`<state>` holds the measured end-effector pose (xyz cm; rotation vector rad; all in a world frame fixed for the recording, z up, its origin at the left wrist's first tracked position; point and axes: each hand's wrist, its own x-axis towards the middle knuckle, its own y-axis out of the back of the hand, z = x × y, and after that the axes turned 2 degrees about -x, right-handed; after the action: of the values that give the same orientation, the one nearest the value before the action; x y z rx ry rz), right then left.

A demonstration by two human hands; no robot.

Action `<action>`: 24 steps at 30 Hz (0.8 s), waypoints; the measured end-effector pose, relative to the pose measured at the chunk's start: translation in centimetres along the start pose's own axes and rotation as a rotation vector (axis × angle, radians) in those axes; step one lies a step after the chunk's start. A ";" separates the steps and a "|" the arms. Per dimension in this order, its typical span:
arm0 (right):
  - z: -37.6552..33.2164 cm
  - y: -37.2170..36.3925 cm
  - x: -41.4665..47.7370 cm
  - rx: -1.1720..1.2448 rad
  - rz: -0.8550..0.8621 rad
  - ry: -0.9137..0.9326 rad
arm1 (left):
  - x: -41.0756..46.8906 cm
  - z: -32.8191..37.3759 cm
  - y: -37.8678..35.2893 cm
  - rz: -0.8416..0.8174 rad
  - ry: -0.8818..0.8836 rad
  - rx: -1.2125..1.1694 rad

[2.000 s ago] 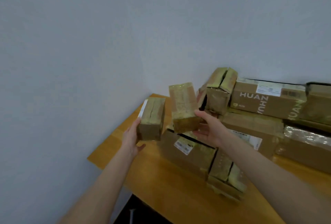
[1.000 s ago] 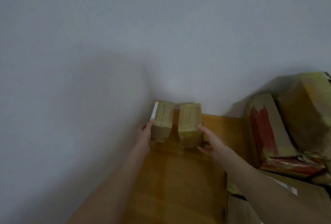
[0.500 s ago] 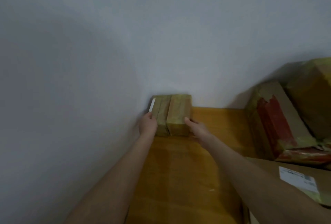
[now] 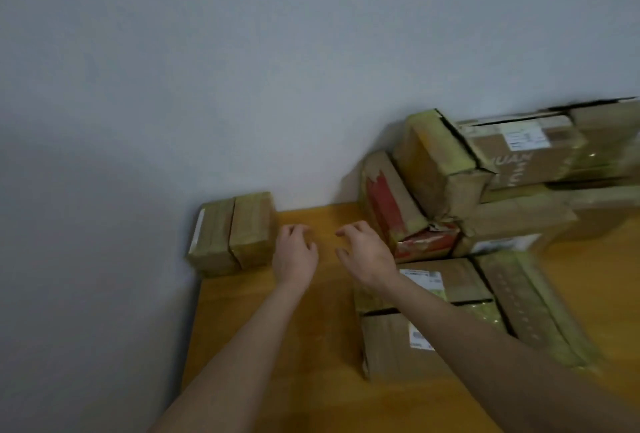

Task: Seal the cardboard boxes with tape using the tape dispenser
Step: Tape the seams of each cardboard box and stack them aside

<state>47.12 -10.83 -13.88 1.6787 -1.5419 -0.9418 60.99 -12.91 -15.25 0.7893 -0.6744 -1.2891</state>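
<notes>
Now that the two small boxes [image 4: 232,233] are let go and sit touching, just left of the left hand [image 4: 295,255], it and the right hand [image 4: 367,252] hover empty, fingers loosely curled and apart, pile [image 4: 446,186] just right of them, so next box likely; dispenser not in view.

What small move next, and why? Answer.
Probably reach the right hand to the brown cardboard box with the white label: it and the left hand hang empty, the two small taped cardboard boxes sit against the wall, no tape dispenser shows.
</notes>
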 end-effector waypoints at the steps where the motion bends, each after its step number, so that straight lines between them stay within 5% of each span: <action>1: 1.2 0.9 -0.9 -0.025 0.000 0.012 | -1.1 1.3 -0.8 -0.002 -0.030 -0.003; 10: 15.8 10.2 -9.6 -0.041 0.087 -0.087 | -11.7 15.2 -8.8 0.009 -0.302 -0.075; 17: 29.5 18.2 -16.0 0.004 0.098 -0.244 | -19.4 26.0 -16.9 -0.171 -0.197 -0.043; 24: 35.7 20.3 -16.3 0.207 -0.063 -0.354 | -19.0 29.2 -20.1 -0.177 -0.027 0.045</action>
<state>5.38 3.69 -14.02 1.7810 -1.8819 -1.1969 22.95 0.07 -15.04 0.8851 -0.6680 -1.4516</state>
